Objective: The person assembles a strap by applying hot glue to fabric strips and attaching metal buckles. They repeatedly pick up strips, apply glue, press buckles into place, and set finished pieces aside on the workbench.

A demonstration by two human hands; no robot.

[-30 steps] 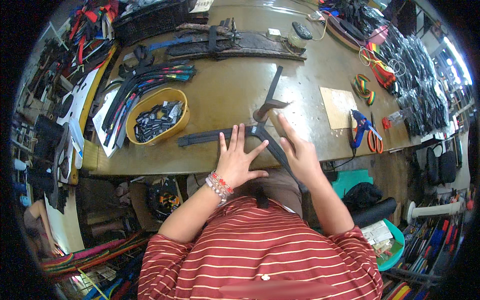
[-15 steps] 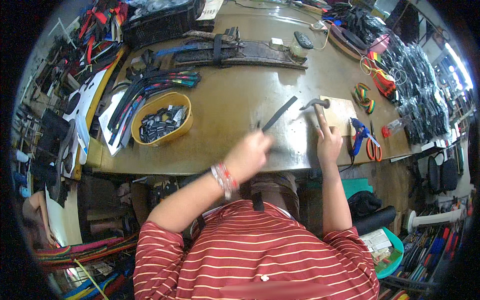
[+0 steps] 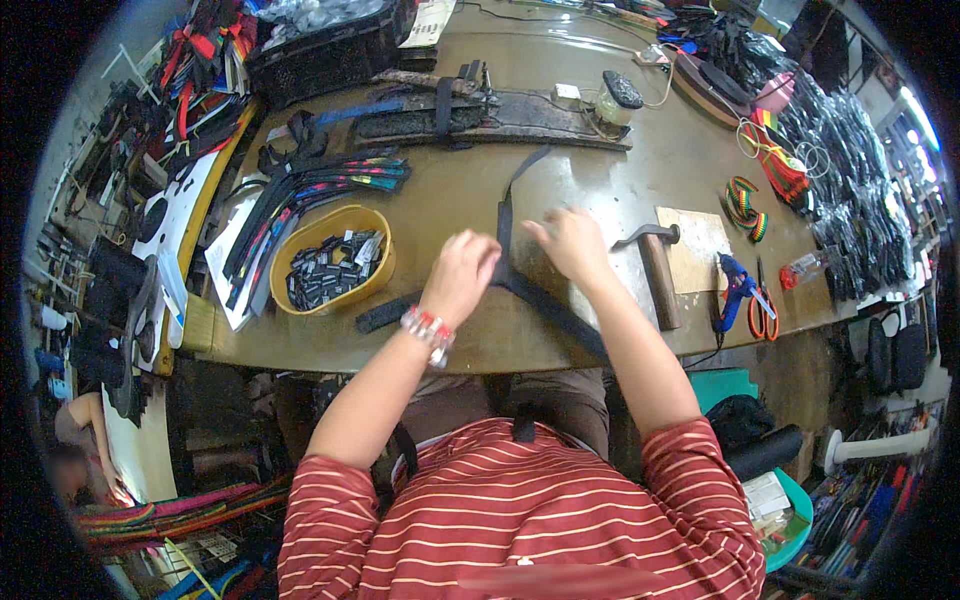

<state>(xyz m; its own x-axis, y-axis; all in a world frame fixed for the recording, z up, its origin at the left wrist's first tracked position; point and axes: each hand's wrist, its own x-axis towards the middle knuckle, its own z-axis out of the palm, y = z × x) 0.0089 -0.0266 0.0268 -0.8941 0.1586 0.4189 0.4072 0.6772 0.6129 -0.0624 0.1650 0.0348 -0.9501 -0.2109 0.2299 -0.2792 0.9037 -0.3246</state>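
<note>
A black strap [image 3: 556, 311] lies on the table in a Y shape: two wide padded arms spread toward the near edge, and one thin webbing tail points away from me. My left hand [image 3: 458, 276] is at the fork, fingertips closed on the strap's edge. Just right of the tail, my right hand [image 3: 572, 245] hovers with thumb and fingers apart, holding nothing. A hammer [image 3: 659, 282] with a wooden handle rests to the right of that hand, its dark metal head pointing away. Left of my left hand stands a yellow basket [image 3: 283, 262] of small black buckles [image 3: 335, 268].
Right of the hammer are a tan board [image 3: 697, 240], a blue glue gun [image 3: 737, 285] and orange-handled scissors [image 3: 764, 318]. A dark wooden plank [image 3: 540, 115] and a jar [image 3: 618, 98] sit farther back. Patterned straps [image 3: 300, 190] are piled at left; plastic-wrapped goods [image 3: 835, 180] at right.
My right hand has let go of the hammer, now lying on the table, and moved left. The strap, held up in my left hand before, is now spread on the tabletop.
</note>
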